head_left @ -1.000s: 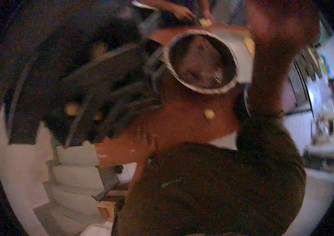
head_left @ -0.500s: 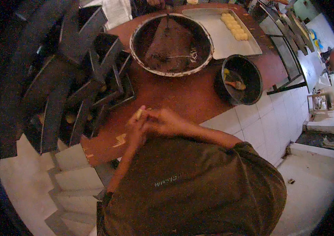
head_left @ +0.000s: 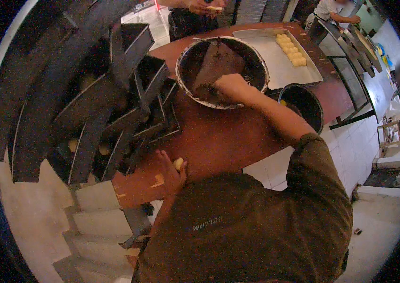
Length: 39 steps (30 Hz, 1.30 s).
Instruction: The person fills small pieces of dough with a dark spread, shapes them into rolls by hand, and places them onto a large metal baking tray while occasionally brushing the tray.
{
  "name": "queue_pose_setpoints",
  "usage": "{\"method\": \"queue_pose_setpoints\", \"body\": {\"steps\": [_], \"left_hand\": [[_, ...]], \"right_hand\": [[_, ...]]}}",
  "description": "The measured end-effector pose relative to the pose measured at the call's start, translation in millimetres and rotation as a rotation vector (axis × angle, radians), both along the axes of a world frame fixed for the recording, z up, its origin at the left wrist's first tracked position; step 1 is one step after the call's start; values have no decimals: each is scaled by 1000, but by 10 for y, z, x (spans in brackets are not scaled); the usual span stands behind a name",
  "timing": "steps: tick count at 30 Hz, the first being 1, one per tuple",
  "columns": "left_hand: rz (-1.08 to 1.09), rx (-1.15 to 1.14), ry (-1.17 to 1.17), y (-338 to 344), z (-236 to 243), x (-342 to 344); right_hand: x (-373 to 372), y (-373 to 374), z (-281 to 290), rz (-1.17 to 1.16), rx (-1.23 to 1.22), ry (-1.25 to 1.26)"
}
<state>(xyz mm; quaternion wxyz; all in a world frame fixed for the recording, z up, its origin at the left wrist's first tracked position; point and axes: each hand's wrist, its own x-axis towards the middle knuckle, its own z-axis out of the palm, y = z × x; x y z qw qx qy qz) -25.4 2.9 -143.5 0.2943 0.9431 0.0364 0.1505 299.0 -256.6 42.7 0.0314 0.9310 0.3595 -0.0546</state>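
Note:
My left hand (head_left: 171,173) is low over the near edge of the brown table, fingers extended, with a small pale yellow piece of dough (head_left: 178,163) held against the thumb side. My right arm stretches forward, and my right hand (head_left: 233,87) reaches into a wide round basin (head_left: 181,85) with a pale, smeared rim. Dark brown filling (head_left: 221,59) is heaped inside that basin. The right fingers are curled at the filling, and whatever they grip is hidden. Beyond the basin, a metal tray (head_left: 261,42) carries rows of pale yellow dough pieces (head_left: 290,49) along its right side.
Dark loaf tins (head_left: 129,113) are stacked at the left, several with dough inside. A black bucket (head_left: 320,111) stands right of the basin, partly behind my forearm. Across the table, a co-worker's hands (head_left: 204,7) hold dough. Another person (head_left: 334,14) works at the far right.
My hands, together over the near table before, are now apart. The right has gone forward into the basin; the left stays near the edge with the dough. A co-worker's hands show more fully.

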Motion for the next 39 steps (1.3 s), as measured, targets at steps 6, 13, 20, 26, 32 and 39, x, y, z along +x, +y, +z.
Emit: {"method": "queue_pose_setpoints", "body": {"steps": [6,13,20,26,32,39], "left_hand": [[26,261,184,12,307,131],[158,-221,688,153,551,48],[140,-592,292,247,620,147],[65,-708,406,334,-209,-292],[134,-2183,46,-80,1528,290],[-73,-2165,-108,201,1172,269]], "right_hand": [[-30,-318,-78,42,523,-85],[50,-403,-412,147,460,238],[-377,-356,-57,-8,946,895],[-1570,299,79,-297,1046,1133],[-1998,712,-98,127,1049,372],[-2058,509,37,316,703,83]]}}
